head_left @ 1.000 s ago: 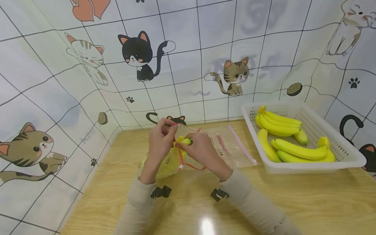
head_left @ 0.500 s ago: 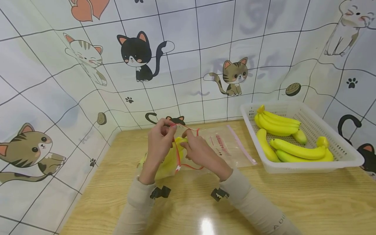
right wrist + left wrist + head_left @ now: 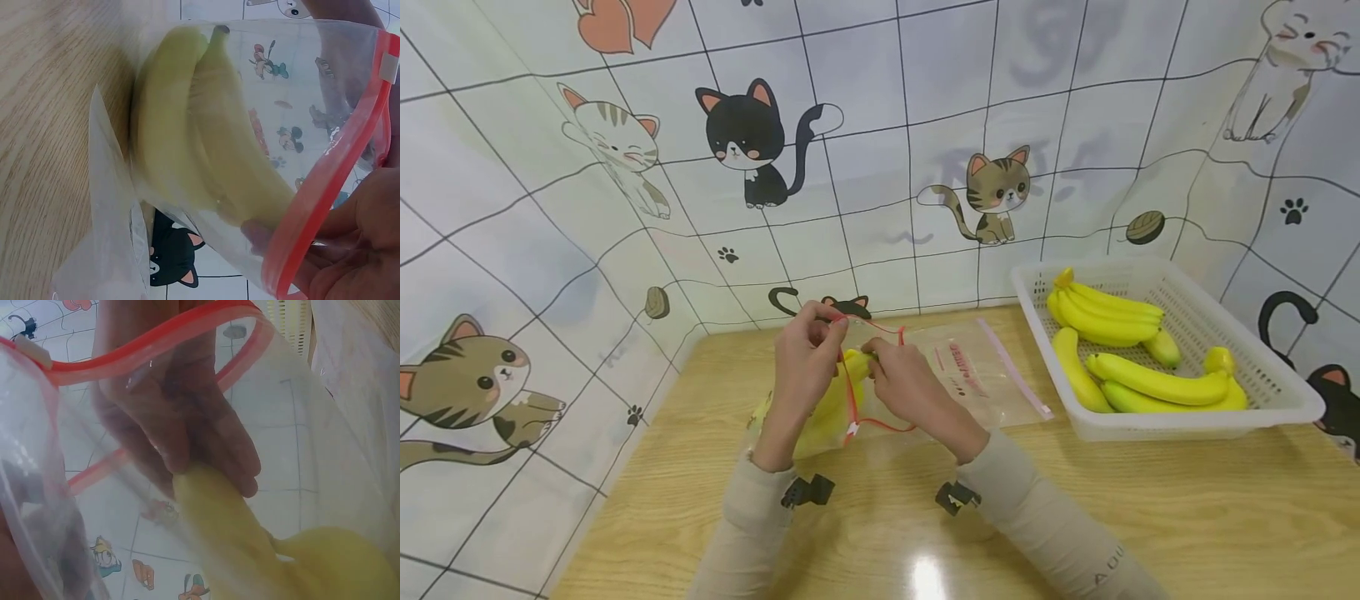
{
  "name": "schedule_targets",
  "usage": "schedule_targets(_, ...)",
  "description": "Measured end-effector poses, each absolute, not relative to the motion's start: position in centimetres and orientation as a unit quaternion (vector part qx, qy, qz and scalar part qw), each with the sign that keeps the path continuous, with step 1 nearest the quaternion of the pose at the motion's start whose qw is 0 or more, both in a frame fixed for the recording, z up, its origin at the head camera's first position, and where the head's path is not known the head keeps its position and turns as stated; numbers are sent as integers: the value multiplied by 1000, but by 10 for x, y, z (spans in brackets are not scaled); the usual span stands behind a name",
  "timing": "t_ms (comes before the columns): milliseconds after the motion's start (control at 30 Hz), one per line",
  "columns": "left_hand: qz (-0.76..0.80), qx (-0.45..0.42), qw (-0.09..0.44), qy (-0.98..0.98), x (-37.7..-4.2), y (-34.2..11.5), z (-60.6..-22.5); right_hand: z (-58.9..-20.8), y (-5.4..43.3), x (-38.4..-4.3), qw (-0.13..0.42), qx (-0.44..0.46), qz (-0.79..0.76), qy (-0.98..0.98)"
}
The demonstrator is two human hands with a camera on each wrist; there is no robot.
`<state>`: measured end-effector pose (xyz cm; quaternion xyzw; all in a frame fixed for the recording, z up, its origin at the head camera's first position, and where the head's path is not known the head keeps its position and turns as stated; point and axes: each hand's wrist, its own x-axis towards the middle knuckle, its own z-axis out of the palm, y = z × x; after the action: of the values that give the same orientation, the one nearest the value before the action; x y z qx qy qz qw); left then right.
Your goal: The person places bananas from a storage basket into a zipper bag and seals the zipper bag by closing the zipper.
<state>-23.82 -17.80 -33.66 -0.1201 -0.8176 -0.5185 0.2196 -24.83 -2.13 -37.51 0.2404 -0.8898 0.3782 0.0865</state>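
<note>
My left hand (image 3: 805, 358) pinches the mouth of a clear zip bag (image 3: 325, 200) by its red zip edge. This bag has printed cartoon figures and a white slider (image 3: 389, 69). Yellow bananas (image 3: 162, 125) lie inside, seen through the film in the right wrist view. My right hand (image 3: 910, 379) reaches in through the opened mouth. Its fingers (image 3: 234, 447) and thumb hold the end of one banana (image 3: 215, 506), as the left wrist view shows. In the head view, the left forearm and hand cover part of the bag.
A second clear zip bag (image 3: 992, 392) with a pink zip lies flat on the wooden table (image 3: 880, 508), right of the hands. Farther right stands a white plastic basket (image 3: 1210, 421) with several bananas (image 3: 1105, 321). A cat-patterned wall (image 3: 880, 208) rises behind.
The right hand has let its hold on the green-tipped banana end loosen, shifted, and taken the end again as the bananas sit deeper in the bag. The left hand keeps its pinch.
</note>
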Motion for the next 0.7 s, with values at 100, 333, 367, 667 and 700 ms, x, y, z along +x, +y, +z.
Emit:
schedule_targets(100, -518, -124, 220, -817, -239, -178, -336, -375, -21, -248, 95, 229, 382, -891)
schedule_targets(333, -517, -115, 216, -820, -239, -178, -337, -374, -19, -246, 160, 197, 386, -887)
schedule_targets(367, -517, -114, 216, -821, -239, -178, -337, -374, -19, -246, 164, 198, 381, -888)
schedule_targets(667, -518, -107, 214, -821, -237, -177, -337, -375, -14, -248, 130, 233, 318, -910)
schedule_targets(700, -516, -108, 216, -822, -238, -177, -338, -375, -14, -249, 128, 242, 314, -909)
